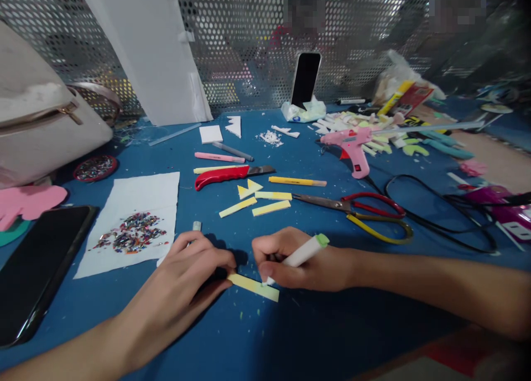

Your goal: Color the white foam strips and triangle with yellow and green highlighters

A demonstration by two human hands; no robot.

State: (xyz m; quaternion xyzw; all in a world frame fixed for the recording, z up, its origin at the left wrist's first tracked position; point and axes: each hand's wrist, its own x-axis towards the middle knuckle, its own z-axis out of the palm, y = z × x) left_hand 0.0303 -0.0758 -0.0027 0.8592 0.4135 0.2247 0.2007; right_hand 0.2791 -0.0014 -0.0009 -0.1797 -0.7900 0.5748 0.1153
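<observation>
My left hand, fingers bunched close, holds one end of the yellow strip near the front edge of the table, maybe so it won't slip. My right hand curls snug around the white pen, tip at the strip.

Legible text: none. Markings too small or blurred to read:

Pink pen — a short run of faint dark print along the barrel.
Yellow pen — a line of small dark print along the barrel.
Soft white packet, at the foot of the upright phone — a blue-green printed mark, wording indistinct.
Red packet, beside the clear plastic bag — pale printed marks, blurred.
</observation>
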